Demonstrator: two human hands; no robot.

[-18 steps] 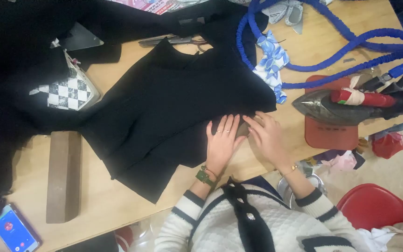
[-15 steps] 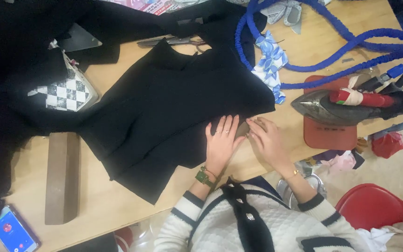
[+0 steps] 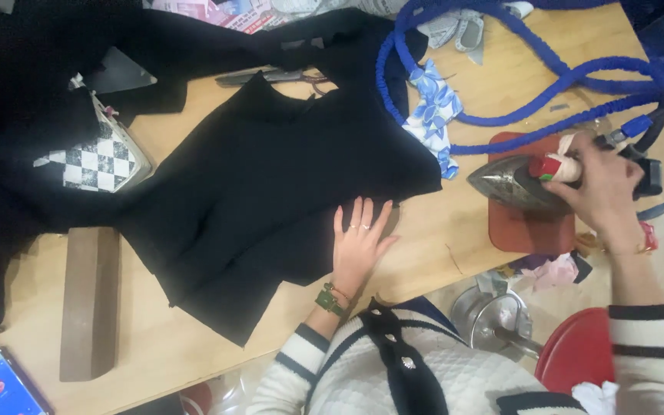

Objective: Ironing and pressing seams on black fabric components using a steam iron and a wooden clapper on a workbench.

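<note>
Our left hand [image 3: 359, 240] lies flat, fingers spread, on the black garment [image 3: 270, 192] across the bench [image 3: 439, 253]. Our right hand [image 3: 601, 188] is clamped on the iron's [image 3: 520, 183] handle; the iron lies on its red pad [image 3: 532, 227], long axis crosswise, tip pointing toward the left hand.

This looks like a small tailoring or garment workshop. A bare plywood counter [image 3: 501, 84] carries a black cut garment [image 3: 270, 184] spread flat, with more black cloth [image 3: 32, 92] heaped at the far left. At the right a heavy steam iron [image 3: 516, 184] sits on a red rest pad [image 3: 528, 227], fed by a long coiled blue hose [image 3: 547, 77]. Scissors [image 3: 270, 75] lie at the far edge, beside a floral fabric scrap [image 3: 432, 115], and a wooden block [image 3: 90, 300] lies near left.
</note>
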